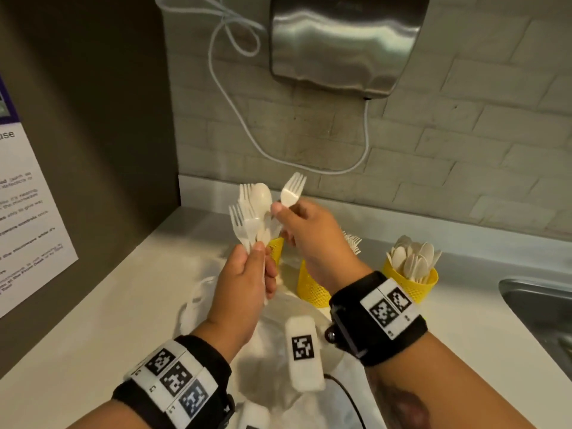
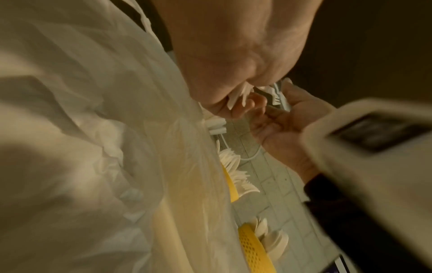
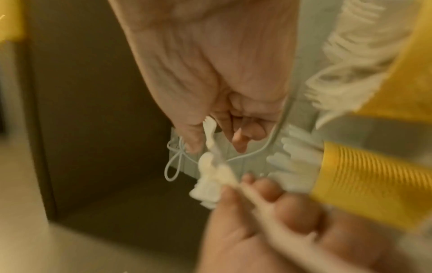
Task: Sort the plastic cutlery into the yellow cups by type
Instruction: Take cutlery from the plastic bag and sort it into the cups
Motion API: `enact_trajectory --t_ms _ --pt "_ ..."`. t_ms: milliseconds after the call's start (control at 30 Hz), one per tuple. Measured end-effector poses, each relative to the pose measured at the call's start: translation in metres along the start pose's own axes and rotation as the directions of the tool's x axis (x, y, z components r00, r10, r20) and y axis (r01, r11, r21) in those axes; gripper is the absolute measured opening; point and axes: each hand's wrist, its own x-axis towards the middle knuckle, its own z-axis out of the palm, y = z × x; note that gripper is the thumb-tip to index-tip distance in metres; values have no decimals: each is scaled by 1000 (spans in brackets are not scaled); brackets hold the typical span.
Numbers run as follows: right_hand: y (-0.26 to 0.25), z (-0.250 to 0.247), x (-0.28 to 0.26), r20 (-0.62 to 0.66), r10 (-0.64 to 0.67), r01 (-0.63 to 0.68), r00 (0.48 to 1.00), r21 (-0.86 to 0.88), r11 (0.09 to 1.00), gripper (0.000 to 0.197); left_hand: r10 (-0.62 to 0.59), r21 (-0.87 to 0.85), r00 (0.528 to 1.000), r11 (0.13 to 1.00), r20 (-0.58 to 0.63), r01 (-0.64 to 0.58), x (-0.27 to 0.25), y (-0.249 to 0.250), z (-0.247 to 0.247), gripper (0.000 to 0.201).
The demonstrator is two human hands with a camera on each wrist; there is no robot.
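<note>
While the left hand [image 1: 244, 274] grips mixed cutlery [image 1: 252, 212], the right hand [image 1: 309, 233] pinches a fork [image 1: 291, 190], hiding yellow cups [image 1: 309, 289].

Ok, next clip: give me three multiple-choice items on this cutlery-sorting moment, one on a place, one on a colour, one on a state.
1. Where does the cup of spoons stand?
A. nearest the sink
B. inside the bag
C. on the dryer

2. What colour are the cups?
A. blue
B. yellow
C. black

3. What is the right hand doing?
A. lying flat on the counter
B. pinching a single fork
C. gripping the cable

Key: 1 A, it is the cup closest to the sink. 2 B, the mesh walls are yellow. 3 B, one fork is raised beside the bundle in the left hand.
</note>
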Motion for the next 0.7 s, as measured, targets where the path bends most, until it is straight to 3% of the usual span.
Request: enact_trajectory --t_ms 100,233,267,333,400,467,633,700 --pt "-1 -10 -12 -57 87 -70 995 252 965 13 -2 29 996 1000 94 0 -8 -3 8 21" --pt "-2 -48 -15 -288 114 -38 951 256 966 20 82 149 994 985 69 -91 -9 -12 6 16" --pt "-4 -53 -18 -278 130 -45 952 291 956 17 117 192 991 973 69 -128 -9 -13 6 14" --pt "-8 -50 -28 -129 179 -118 975 381 917 11 177 246 980 950 91 -194 -10 -14 8 13" --pt "-5 -37 -42 -12 193 -183 981 260 948 14 192 257 974 942 119 -217 -13 -12 14 18" --pt "-3 -26 -53 48 162 -168 986 202 965 20 160 249 973 948 164 -198 -18 -8 19 25" --pt "-2 -27 -57 8 186 -175 983 382 907 12 41 178 970 980 238 -85 -22 -1 18 30" --pt "-1 -33 -54 -57 172 -140 983 370 918 6 27 211 967 974 252 -82 -23 -1 16 31"
